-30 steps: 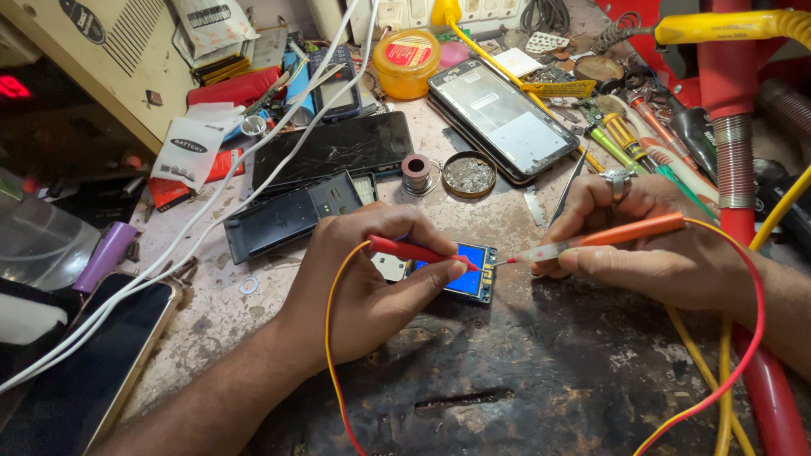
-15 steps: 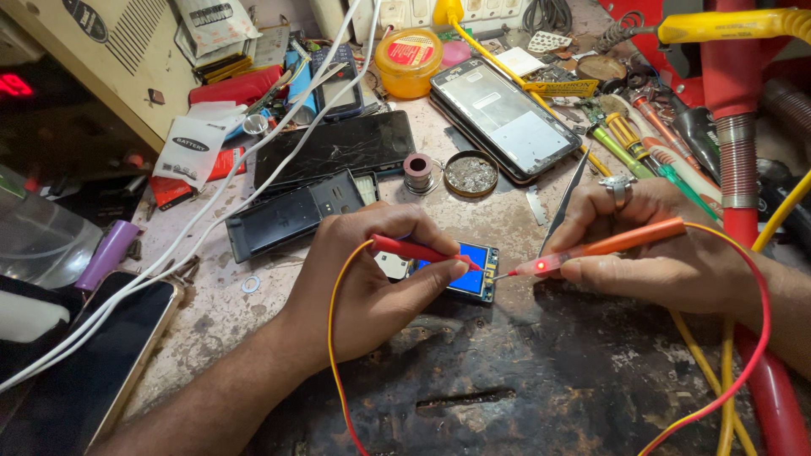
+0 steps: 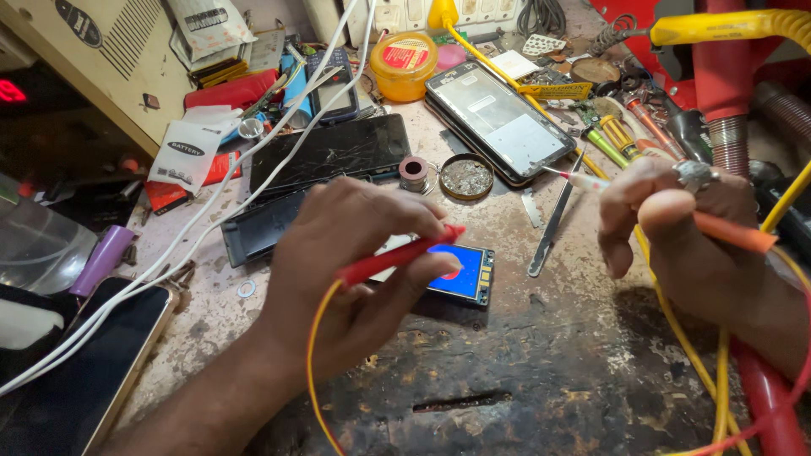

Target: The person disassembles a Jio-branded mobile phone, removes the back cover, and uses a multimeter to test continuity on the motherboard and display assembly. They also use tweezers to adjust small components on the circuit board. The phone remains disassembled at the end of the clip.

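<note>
My left hand [image 3: 355,270] grips a red test probe [image 3: 401,256] with a yellow lead, its tip lifted just above a small blue circuit board [image 3: 460,274] lying on the worn bench. My right hand [image 3: 684,224] holds an orange probe [image 3: 726,232] with a red lead, raised to the right of the board, its metal tip pointing left and up toward the phones. Neither probe tip touches the board.
Metal tweezers [image 3: 553,224] lie right of the board. Behind it sit a cracked black phone [image 3: 329,152], an opened phone [image 3: 498,118], a round tin [image 3: 465,176], a solder spool [image 3: 414,171] and a yellow jar [image 3: 404,63]. White cables [image 3: 211,228] cross left; another phone [image 3: 76,371] lies at bottom left.
Both probes have lifted off the blue board. My right hand has drawn back to the right and upward; my left hand has risen slightly.
</note>
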The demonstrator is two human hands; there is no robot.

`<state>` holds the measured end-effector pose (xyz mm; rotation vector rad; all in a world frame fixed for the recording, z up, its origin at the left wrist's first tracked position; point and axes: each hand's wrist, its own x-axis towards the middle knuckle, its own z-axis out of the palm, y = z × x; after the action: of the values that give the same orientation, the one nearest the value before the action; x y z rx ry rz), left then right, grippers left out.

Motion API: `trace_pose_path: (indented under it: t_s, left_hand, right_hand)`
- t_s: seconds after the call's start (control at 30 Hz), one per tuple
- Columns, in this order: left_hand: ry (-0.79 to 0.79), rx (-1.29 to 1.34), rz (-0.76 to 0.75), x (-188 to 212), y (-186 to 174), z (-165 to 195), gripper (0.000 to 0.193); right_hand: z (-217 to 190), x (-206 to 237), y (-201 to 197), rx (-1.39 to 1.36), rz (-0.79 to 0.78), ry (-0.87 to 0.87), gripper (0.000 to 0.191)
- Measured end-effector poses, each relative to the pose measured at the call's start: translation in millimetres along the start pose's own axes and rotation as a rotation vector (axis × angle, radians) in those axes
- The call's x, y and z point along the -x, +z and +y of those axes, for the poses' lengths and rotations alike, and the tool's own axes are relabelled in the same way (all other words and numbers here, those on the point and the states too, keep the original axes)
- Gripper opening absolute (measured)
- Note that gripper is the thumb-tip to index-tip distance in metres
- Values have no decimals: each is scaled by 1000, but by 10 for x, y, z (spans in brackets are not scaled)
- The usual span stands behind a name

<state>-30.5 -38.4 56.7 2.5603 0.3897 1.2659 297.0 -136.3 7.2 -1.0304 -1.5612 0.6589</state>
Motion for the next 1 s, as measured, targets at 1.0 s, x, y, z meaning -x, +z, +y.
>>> trace_pose_path:
  t_s: [1.0]
  left_hand:
    - [19, -143, -402, 109, 226, -263, 65]
  right_hand:
    - [-224, -534, -352, 2187, -212, -200, 26]
